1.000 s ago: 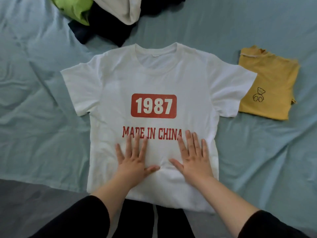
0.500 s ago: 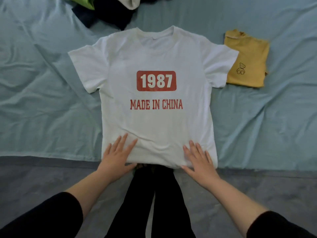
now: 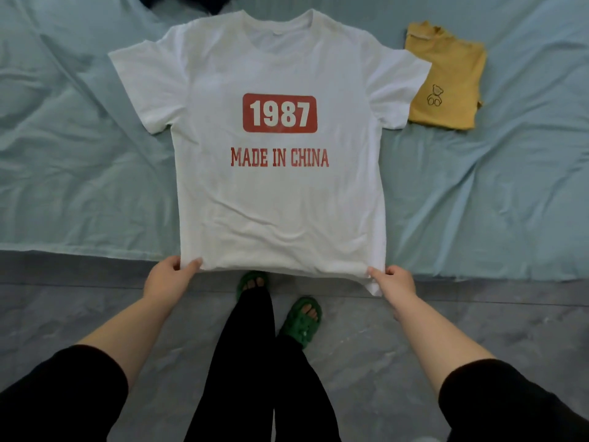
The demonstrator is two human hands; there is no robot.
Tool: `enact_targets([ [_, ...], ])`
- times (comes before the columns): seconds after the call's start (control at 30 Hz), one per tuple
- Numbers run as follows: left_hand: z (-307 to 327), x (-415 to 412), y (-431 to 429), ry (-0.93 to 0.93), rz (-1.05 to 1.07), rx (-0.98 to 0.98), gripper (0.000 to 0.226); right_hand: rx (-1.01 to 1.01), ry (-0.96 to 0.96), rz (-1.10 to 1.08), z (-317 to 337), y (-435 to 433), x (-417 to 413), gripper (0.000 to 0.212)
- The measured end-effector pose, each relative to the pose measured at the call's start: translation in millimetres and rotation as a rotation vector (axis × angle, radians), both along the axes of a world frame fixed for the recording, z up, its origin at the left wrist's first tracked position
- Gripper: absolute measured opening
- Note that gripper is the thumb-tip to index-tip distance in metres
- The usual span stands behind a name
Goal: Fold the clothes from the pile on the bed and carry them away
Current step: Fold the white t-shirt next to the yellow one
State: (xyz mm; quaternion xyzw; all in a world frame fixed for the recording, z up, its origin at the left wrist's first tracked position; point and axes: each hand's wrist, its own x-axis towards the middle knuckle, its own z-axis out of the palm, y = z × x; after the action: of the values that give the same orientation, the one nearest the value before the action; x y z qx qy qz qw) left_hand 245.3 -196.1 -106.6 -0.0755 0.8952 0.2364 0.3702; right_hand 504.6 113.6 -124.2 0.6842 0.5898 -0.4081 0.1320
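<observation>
From the head camera, a white T-shirt (image 3: 280,193) lies face up and flat on the bed (image 3: 79,161), its collar toward the far edge and its hem hanging just past the near edge. Red print on the chest reads "1987" and "MADE IN CHINA". The left hand (image 3: 167,277) has its fingers (image 3: 192,264) clamped on the hem's left corner, thumb on top. The right hand (image 3: 393,282) pinches the hem's right corner the same way. A folded yellow shirt (image 3: 446,78) with a small bear outline sits toward the bed's right side, its edge tucked just under the white sleeve. Dark clothes (image 3: 191,1) peek in at the far edge. Below, green slippers (image 3: 301,322) stand on the grey floor (image 3: 366,362).
</observation>
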Motion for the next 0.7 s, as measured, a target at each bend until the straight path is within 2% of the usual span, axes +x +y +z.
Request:
enact_targets([
  [0.1, 6.4, 20.0, -7.4, -0.078, 0.141, 0.119, 0.019, -0.067, 0.176, -0.195, 1.4, -11.5, 18.4, 0.012],
  [0.23, 10.6, 39.4, -16.2, -0.146, 0.258, 0.147, 0.02, -0.236, 0.302, -0.382, 2.4, -18.2, 40.1, 0.015],
  [0.3, 13.4, 47.0, -20.9, -0.166, 0.391, 0.191, 0.023, -0.275, 0.333, -0.431, 7.8, -17.6, 47.3, 0.008],
  [0.4, 19.4, 56.0, -29.5, -0.165, 0.635, 0.291, 0.02, -0.27, 0.36, -0.47, 17.1, -15.0, 59.1, 0.007],
  [0.7, 16.9, 62.9, -38.9, -0.115, 0.732, 0.307, 0.014, -0.262, 0.383, -0.51, 16.9, -10.4, 63.2, 0.006],
])
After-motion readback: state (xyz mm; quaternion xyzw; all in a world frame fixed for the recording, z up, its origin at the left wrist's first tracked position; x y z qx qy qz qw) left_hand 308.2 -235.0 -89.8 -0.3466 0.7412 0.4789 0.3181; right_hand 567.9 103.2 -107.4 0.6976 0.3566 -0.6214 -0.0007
